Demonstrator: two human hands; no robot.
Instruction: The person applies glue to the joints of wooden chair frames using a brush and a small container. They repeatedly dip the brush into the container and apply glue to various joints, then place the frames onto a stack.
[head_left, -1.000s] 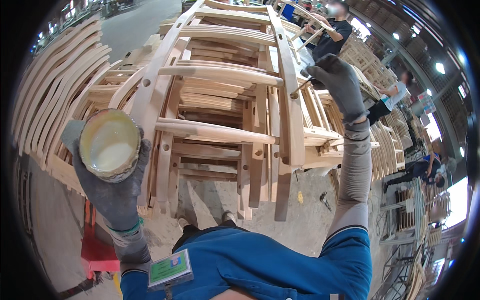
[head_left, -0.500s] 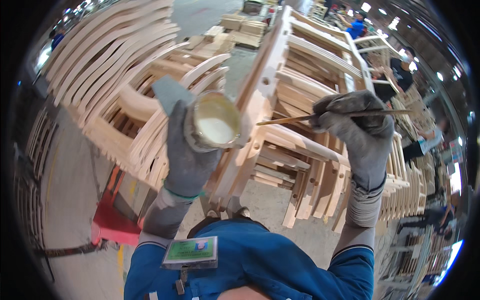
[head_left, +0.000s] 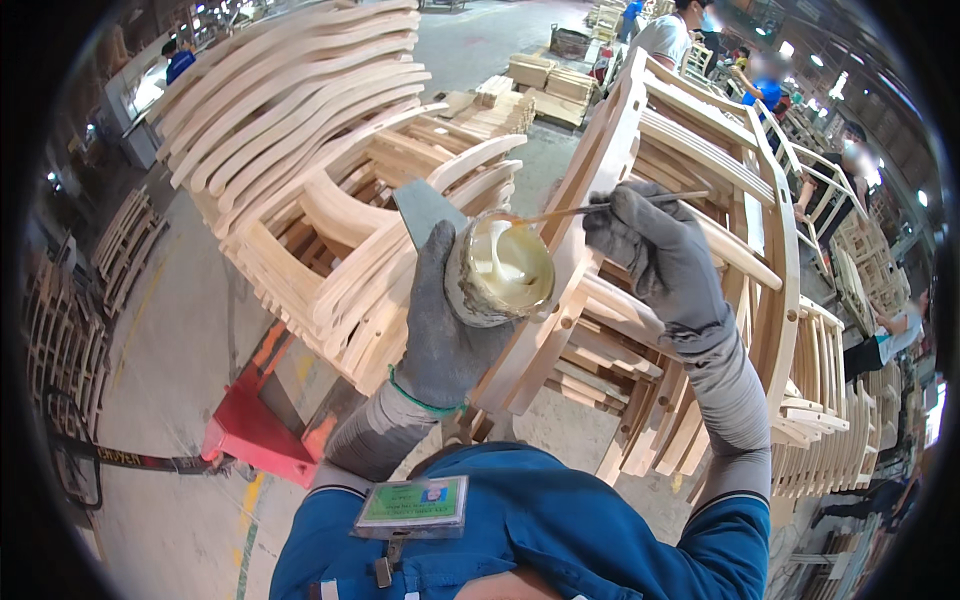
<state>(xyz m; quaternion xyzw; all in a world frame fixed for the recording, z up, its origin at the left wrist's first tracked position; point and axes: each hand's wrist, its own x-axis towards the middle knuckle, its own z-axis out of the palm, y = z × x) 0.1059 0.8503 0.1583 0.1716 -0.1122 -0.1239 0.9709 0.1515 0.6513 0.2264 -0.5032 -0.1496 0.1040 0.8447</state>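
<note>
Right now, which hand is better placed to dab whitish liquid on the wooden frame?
Probably the right hand: it grips a thin stick, its tip at the mouth of the cup, and appears right by the wooden frame. The left hand is occupied, holding the cup.

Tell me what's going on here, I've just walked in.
A person in grey gloves holds a cup of pale creamy liquid in the left hand, with a flat grey piece sticking out beside it. The right hand grips a thin stick, its tip at the cup's mouth. A ladder-like wooden frame stands in front, and curved wooden pieces are stacked to the left.
</note>
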